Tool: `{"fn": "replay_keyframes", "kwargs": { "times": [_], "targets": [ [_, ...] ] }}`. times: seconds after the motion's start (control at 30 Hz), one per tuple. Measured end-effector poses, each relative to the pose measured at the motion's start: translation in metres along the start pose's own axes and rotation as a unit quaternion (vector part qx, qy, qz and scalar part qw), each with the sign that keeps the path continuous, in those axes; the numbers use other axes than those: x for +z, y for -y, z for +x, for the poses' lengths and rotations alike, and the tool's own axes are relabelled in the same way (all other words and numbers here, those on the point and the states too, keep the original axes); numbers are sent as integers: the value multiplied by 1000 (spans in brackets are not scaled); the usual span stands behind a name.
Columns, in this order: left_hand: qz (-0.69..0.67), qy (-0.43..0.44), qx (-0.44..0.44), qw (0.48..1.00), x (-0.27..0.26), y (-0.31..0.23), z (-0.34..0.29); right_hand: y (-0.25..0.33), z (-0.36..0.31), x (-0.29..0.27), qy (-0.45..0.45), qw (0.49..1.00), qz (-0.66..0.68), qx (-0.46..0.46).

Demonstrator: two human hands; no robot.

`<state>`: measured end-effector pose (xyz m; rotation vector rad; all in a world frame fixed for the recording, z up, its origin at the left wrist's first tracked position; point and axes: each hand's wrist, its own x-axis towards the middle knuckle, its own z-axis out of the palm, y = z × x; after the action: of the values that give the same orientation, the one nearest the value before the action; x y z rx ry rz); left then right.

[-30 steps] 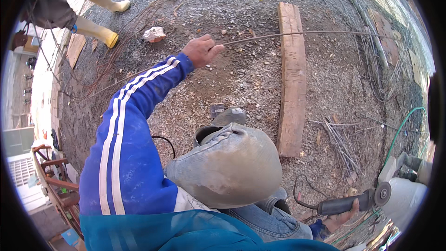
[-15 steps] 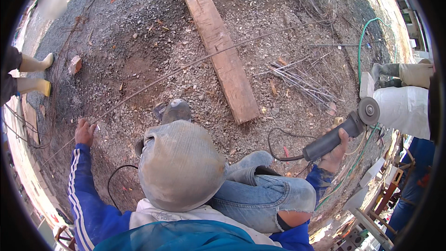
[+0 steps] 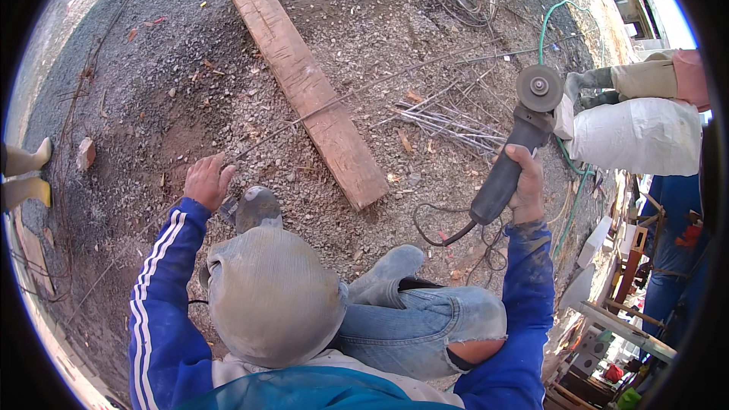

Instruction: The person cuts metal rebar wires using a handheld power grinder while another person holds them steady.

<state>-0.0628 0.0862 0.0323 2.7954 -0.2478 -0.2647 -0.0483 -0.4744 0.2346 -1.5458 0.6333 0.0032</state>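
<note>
My right hand (image 3: 525, 190) is wrapped round the dark body of an angle grinder (image 3: 503, 175). The grinder points away from me, its round disc (image 3: 539, 88) at the far end and its cord trailing back over the gravel. On the left, my left hand (image 3: 206, 182) is over a long thin metal rod (image 3: 266, 139), its fingers curled at the rod; the undersides of the fingers are hidden. Beyond that hand, the rod slants across a thick wooden plank (image 3: 304, 87) to the far right. The grinder's disc is apart from the rod.
Several cut rods (image 3: 452, 125) lie in a pile right of the plank. A green hose (image 3: 544, 26) runs along the right, near a white sack (image 3: 636, 137) and another person's boots (image 3: 596, 87). Pale boots (image 3: 29, 158) stand at far left, near a brick piece (image 3: 86, 153).
My left hand has moved right along the rod, closer to the plank. The grinder has swung from pointing rightward to pointing away from me. The whole view has shifted.
</note>
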Motion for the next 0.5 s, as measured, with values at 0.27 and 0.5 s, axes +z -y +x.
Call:
{"fn": "replay_keyframes", "kwargs": {
  "times": [0.27,0.5],
  "targets": [
    [-148,78,-45,985,24,9,21,-7,38,75,72,995,-51,38],
    [-86,-84,-60,991,45,10,18,-59,60,139,124,979,-160,3]
  ]
}}
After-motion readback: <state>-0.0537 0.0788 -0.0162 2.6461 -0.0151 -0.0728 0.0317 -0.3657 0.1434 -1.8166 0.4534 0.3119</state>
